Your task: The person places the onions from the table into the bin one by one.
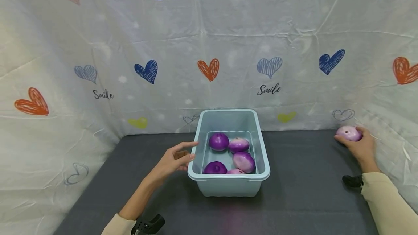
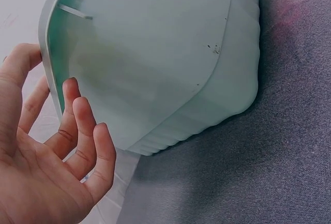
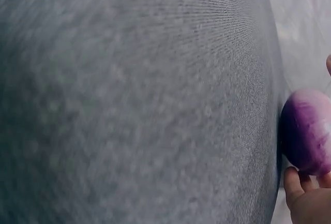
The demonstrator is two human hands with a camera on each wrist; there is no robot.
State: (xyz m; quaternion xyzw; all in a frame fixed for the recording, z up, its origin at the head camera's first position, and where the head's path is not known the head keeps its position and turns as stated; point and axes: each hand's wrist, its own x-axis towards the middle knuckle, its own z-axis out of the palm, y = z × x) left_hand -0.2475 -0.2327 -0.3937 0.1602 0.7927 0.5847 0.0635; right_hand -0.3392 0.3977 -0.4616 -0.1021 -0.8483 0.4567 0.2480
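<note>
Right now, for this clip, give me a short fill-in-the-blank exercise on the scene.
1. The right hand holds a purple ____.
2. The tub contains ____ onions.
3. The left hand fingers are at the tub's ____ side.
4. The table cover is dark ____.

Missing words: onion; five; left; grey

The left hand (image 1: 173, 159) reaches forward with fingers loosely spread and holding nothing, while the right hand (image 1: 360, 147), arm stretched far right, has its fingers curled in a grip.
</note>
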